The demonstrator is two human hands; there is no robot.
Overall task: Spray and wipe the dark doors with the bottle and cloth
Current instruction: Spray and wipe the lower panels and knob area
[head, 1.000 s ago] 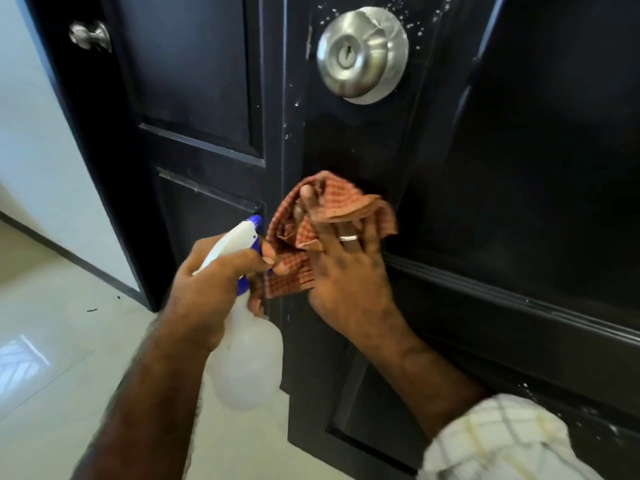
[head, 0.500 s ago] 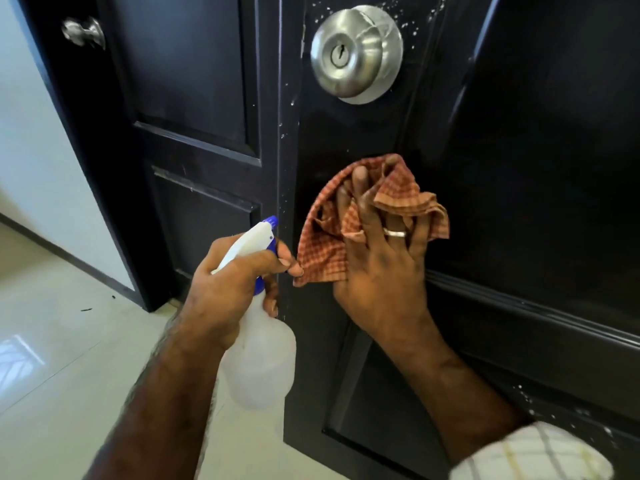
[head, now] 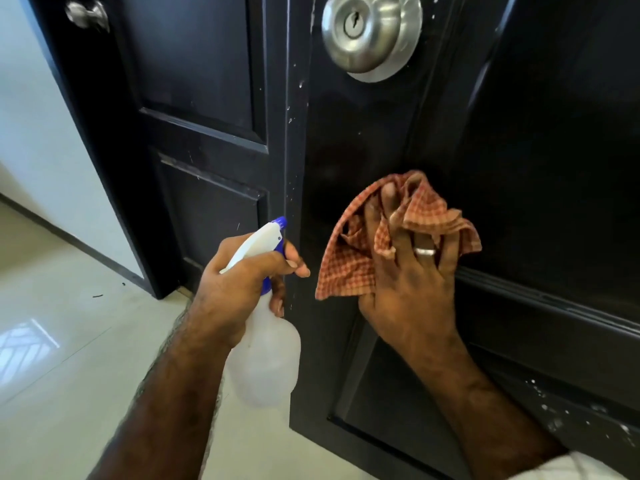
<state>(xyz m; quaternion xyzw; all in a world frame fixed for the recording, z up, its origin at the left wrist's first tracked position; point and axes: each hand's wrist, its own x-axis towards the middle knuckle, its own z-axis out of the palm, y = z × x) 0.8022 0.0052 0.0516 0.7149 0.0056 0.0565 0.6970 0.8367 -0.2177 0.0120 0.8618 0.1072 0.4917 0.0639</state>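
Note:
My right hand [head: 408, 282] holds a red checked cloth [head: 349, 268] against the near dark door [head: 519, 150], below its silver knob [head: 370, 32]; the fingers are bunched into the cloth's folds. My left hand [head: 239, 282] grips the neck of a translucent spray bottle [head: 266, 355] with a white and blue head, held just left of the door's edge. White droplets speckle the door edge and the lower right panel. A second dark door [head: 194, 98] stands behind to the left.
The second door's small silver knob [head: 86, 15] shows at the top left. A white wall [head: 31, 116] with a dark skirting meets the glossy pale tiled floor [head: 69, 341] at the left. A checked sleeve [head: 571, 469] shows at the bottom right.
My right hand has slid the cloth to the right across the door, from its left edge towards the panel moulding. My left hand with the bottle has shifted slightly right.

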